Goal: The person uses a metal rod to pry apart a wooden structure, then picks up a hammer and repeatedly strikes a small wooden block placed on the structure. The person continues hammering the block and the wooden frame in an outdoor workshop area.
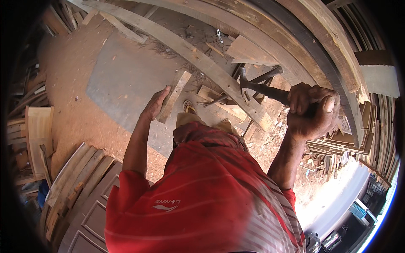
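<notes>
My right hand (314,109), raised at the right, is wrapped round the dark handle of a hammer (263,89). The hammer's metal head points left, above a long plank (198,57) that runs diagonally across the view. My left hand (156,104) is pressed along the left side of a short wooden block (175,96), fingers fairly straight and partly hidden; it appears to hold the block at a tilt. Behind the hammer, a dark metal bar (265,75) slants across the plank.
Long curved-looking timbers (270,33) span the far right side. Stacked boards (371,139) stand at the right. More planks (78,181) and a panelled door (95,219) lie at the lower left. Several wood offcuts (249,50) rest beyond the plank; my sandalled foot (189,107) is below the block.
</notes>
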Demonstrator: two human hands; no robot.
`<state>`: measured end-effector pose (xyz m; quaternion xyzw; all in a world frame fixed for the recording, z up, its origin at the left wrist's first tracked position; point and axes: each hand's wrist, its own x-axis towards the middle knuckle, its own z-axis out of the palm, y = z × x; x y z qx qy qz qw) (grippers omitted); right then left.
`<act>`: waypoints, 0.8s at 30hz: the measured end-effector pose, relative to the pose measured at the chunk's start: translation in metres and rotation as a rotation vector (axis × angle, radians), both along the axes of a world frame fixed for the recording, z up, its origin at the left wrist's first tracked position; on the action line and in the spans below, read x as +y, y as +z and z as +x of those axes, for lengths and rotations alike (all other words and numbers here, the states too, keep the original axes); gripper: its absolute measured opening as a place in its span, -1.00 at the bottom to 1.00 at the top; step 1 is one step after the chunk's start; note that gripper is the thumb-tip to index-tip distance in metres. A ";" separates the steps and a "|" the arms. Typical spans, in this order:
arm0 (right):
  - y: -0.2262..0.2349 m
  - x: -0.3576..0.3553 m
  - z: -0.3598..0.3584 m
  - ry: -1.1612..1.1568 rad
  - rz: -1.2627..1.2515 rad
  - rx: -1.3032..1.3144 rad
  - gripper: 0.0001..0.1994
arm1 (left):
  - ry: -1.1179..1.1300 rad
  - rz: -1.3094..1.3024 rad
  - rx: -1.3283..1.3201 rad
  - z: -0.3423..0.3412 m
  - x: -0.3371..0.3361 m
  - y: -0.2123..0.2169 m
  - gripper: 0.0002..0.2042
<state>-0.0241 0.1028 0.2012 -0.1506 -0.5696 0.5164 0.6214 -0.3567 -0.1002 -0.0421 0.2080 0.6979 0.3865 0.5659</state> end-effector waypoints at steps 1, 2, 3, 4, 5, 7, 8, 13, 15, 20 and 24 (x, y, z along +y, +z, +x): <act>-0.002 -0.002 -0.004 -0.018 -0.015 -0.002 -0.67 | 0.097 -0.024 -0.026 -0.012 0.004 -0.007 -0.14; -0.004 -0.003 -0.009 -0.036 -0.030 -0.004 -0.67 | 0.185 -0.039 -0.047 -0.026 0.010 -0.014 -0.08; -0.004 -0.004 -0.013 -0.056 -0.032 -0.010 -0.66 | 0.271 -0.050 -0.075 -0.036 0.017 -0.016 -0.02; 0.000 -0.004 -0.018 -0.020 0.016 -0.039 -0.65 | 0.294 -0.077 -0.038 -0.045 0.020 -0.017 -0.02; 0.003 -0.007 -0.025 -0.028 0.006 -0.042 -0.65 | 0.317 -0.105 0.000 -0.054 0.021 -0.017 -0.02; 0.006 -0.009 -0.038 -0.046 -0.007 -0.070 -0.64 | 0.337 -0.099 0.021 -0.072 0.028 -0.016 -0.05; 0.005 -0.007 -0.043 -0.051 -0.011 -0.092 -0.63 | 0.336 -0.066 0.007 -0.083 0.031 -0.014 -0.08; 0.001 -0.003 -0.086 0.017 0.025 -0.239 -0.51 | 0.520 0.187 -0.081 -0.137 0.063 -0.012 -0.26; -0.004 -0.006 -0.113 0.054 0.129 -0.328 -0.53 | 0.607 0.291 -0.081 -0.157 0.089 -0.006 -0.31; 0.001 -0.021 -0.197 0.008 0.174 -0.399 -0.60 | 0.671 0.489 0.100 -0.207 0.149 -0.017 -0.42; 0.014 -0.008 -0.263 0.152 0.261 -0.196 -0.74 | 0.450 0.346 0.296 -0.227 0.157 -0.010 -0.48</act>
